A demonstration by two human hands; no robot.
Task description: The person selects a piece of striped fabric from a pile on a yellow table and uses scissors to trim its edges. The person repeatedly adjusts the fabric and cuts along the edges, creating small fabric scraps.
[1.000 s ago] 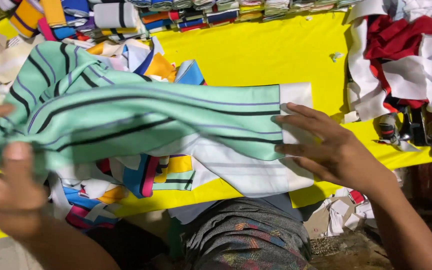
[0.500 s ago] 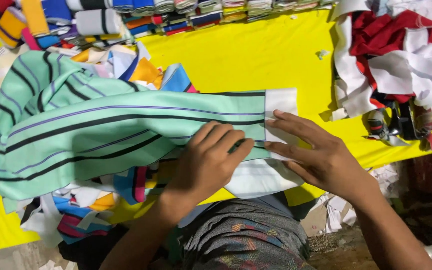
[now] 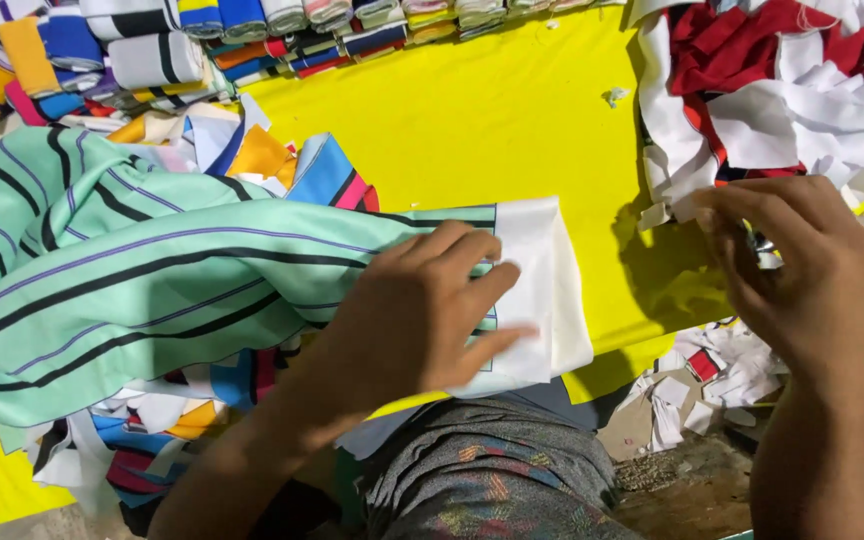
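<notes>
The left hand lies flat, palm down, on a folded mint-green striped cloth, its fingers spread and stretched out across the white band at the cloth's end; it presses on the fabric and grips nothing. The cloth runs away from the back of that hand in loose folds with black and purple stripes, and its white end sticks out just past the fingertips on the yellow table. Under the cloth, near the wrist, lies a jumble of coloured fabric pieces in blue, orange, white and red. The right hand is raised off the table, well apart from the cloth, with its fingers curled and drawn together; whether they pinch something small I cannot tell. Just beyond those fingertips sits a heap of red and white fabric strips, almost touching them. Below that hand's wrist, off the table edge, lie white scraps on the floor. Far beyond the left fingers, along the table's back edge, stands a row of rolled striped bands. A small white scrap lies alone on the bare yellow surface between the two hands' sides.
</notes>
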